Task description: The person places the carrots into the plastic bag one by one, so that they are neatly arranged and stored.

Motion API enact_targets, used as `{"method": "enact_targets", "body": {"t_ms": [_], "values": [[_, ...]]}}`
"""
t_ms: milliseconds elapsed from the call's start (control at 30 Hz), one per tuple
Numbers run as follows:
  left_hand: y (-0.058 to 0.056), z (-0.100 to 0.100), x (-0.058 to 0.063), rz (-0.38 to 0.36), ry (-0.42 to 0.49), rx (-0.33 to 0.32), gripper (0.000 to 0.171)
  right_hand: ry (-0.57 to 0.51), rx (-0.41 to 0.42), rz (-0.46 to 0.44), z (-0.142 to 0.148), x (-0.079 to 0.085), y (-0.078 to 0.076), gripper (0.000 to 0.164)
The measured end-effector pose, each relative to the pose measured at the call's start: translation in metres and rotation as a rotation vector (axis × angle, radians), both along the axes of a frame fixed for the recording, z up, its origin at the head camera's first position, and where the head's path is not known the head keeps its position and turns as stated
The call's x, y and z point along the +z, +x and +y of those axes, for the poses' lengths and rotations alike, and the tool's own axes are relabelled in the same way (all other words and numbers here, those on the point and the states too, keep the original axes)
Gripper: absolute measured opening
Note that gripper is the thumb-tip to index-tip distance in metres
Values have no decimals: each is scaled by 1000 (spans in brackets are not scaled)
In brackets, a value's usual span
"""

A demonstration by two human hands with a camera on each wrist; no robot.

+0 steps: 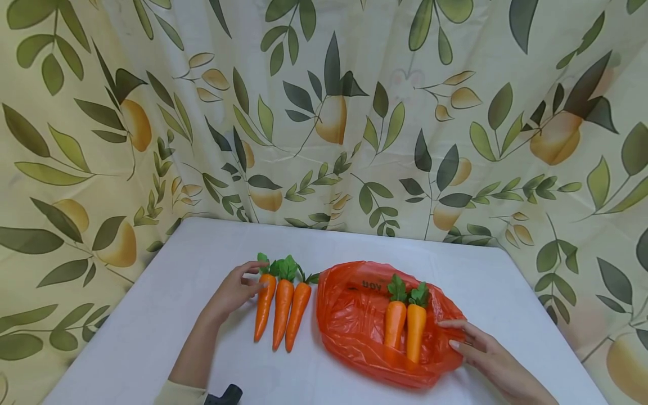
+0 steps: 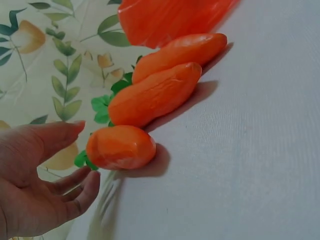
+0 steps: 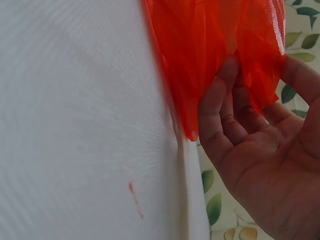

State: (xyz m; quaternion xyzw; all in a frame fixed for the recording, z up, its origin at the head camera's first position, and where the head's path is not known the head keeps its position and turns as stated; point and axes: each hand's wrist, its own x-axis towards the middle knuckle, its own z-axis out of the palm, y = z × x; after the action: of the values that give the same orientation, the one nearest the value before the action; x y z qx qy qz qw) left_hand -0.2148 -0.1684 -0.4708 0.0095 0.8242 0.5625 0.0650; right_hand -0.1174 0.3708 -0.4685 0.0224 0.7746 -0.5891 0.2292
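Note:
My left hand [image 1: 234, 292] is at the leafy top of the leftmost carrot [image 1: 265, 304], its thumb and fingers spread around that end. In the left wrist view a gap shows between the fingertips [image 2: 90, 182] and the carrot. A middle carrot [image 1: 283, 312] and a right carrot [image 1: 298, 315] lie beside it, green tops away from me. My right hand [image 1: 488, 354] holds the right edge of a red plastic bag [image 1: 349, 323], thin film between thumb and curled fingers in the right wrist view. Inside the bag's wide mouth lie two more carrots, one left [image 1: 395, 323] and one right [image 1: 415, 332].
A white cloth covers the table [image 1: 273, 377]. Behind it hangs a curtain [image 1: 304, 169] printed with leaves and fruit. A small black object [image 1: 225, 395] shows by my left sleeve [image 1: 179, 394] at the bottom edge. The cloth has a thin red mark [image 3: 135, 200].

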Motion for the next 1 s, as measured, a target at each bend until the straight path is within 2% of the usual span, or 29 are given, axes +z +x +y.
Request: {"method": "enact_targets", "body": {"t_ms": [267, 433, 800, 1000], "values": [[1, -3, -9, -34, -6, -46, 49, -1, 9, 10, 0, -1, 1, 49], [0, -3, -13, -45, 4, -42, 48, -7, 8, 1, 1, 0, 1, 49], [0, 0, -15, -46, -36, -76, 59, -4, 9, 15, -1, 1, 1, 49], [2, 2, -13, -30, -60, -79, 59, 23, 6, 21, -2, 2, 1, 50]]}}
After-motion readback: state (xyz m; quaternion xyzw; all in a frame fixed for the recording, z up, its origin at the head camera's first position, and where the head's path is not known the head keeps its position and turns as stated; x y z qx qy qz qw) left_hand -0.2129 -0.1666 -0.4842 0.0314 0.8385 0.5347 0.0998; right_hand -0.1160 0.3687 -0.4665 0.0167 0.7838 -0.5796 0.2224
